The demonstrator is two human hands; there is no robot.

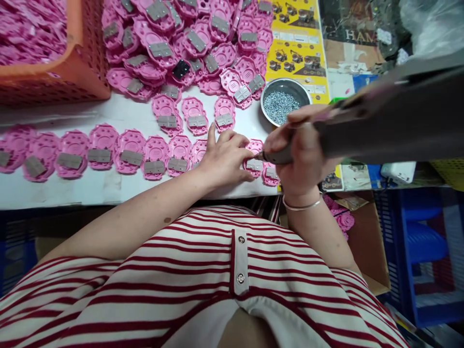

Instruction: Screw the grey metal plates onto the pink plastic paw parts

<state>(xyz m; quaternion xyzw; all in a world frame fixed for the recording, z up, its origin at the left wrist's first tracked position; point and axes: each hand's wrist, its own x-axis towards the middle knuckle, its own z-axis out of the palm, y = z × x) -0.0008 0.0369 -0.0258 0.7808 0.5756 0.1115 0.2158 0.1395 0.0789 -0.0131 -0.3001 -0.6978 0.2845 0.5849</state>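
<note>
My right hand (306, 154) is wrapped round a dark grey power screwdriver (391, 121), blurred, lying across the right side of the view. Its tip meets a pink plastic casing (253, 166) that carries a grey metal plate. With thumb and index finger at the casing's left side, my left hand (226, 162) holds it against the table; the other fingers are spread. Another pink casing (271, 174) lies just right of it, partly behind my right hand. To the left runs a row of similar casings (155, 157) with grey plates, one partly hidden by my left hand.
A heap of pink casings (203, 41) covers the back. An orange basket (87, 53) of pink parts stands back left. Beyond my right hand is a metal bowl (266, 104) of small screws. A cardboard box (366, 241) and blue crates (402, 270) stand below the table's right edge.
</note>
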